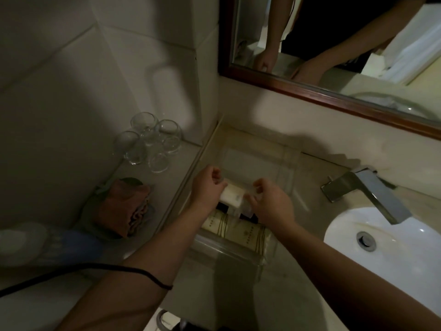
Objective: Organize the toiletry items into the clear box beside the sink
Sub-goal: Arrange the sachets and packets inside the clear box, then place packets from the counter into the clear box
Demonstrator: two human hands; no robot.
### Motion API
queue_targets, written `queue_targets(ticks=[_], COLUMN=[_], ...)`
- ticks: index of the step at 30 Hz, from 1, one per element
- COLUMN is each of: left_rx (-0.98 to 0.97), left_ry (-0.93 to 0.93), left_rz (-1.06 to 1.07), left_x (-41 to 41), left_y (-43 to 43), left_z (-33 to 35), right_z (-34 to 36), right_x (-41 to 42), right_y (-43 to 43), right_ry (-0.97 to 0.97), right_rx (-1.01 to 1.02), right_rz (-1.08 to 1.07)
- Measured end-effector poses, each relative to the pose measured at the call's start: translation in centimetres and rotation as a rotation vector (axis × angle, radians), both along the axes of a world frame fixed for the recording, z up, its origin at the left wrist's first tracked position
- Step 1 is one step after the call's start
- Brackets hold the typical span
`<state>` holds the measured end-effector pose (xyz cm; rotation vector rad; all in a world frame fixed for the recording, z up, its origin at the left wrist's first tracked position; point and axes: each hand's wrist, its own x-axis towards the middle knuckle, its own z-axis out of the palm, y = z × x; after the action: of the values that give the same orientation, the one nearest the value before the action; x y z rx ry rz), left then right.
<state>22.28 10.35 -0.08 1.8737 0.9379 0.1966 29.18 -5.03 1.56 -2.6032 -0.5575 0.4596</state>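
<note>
A clear box (284,163) stands on the counter left of the sink. Over its middle I hold a small white wrapped packet (232,194), a soap-like toiletry item. My left hand (206,185) pinches its left end and my right hand (269,201) grips its right end by the clear wrapper. Inside the near half of the box lie cream toiletry packets with gold lettering (229,226) and some dark items (223,207), partly hidden by my hands. The far half of the box shows only its bare bottom.
A white sink (386,244) with a metal faucet (367,189) is at the right. Several upturned glasses (150,142) and a folded brown towel (124,206) sit on the left ledge. A black cable (95,268) crosses my left forearm. A wood-framed mirror (334,91) hangs above.
</note>
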Motion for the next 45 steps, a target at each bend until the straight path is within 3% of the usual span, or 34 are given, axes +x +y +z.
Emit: queue_targets(ticks=[4, 7, 21, 27, 37, 45], left_rx=[0.263, 0.421, 0.421, 0.521, 0.705, 0.619], left_ry=[0.026, 0.007, 0.08, 0.161, 0.059, -0.059], left_rz=[-0.144, -0.314, -0.503, -0.586, -0.634, -0.83], left_x=[-1.1, -2.3, -1.7, -1.8, -1.5, -2.5], left_y=[-0.5, -1.2, -0.9, -1.3, -9.1, -27.8], left_z=[-0.6, -0.9, -1.7, -0.3, 4.4, 5.6], right_z=[-0.5, -1.3, -1.7, -0.9, 1.1, 1.6], right_x=[-1.6, -2.8, -1.7, -2.0, -5.1, -10.5], right_y=[-0.6, -0.7, 0.4, -0.7, -12.9, -31.1], right_ry=[-0.275, -0.228, -0.105, -0.07, -0.128, -0.148], right_rx=[-0.115, -0.099, -0.151, -0.122, 0.046, 0.035], right_rz=[0.215, 0.261, 0.129, 0.067, -0.075, -0.259])
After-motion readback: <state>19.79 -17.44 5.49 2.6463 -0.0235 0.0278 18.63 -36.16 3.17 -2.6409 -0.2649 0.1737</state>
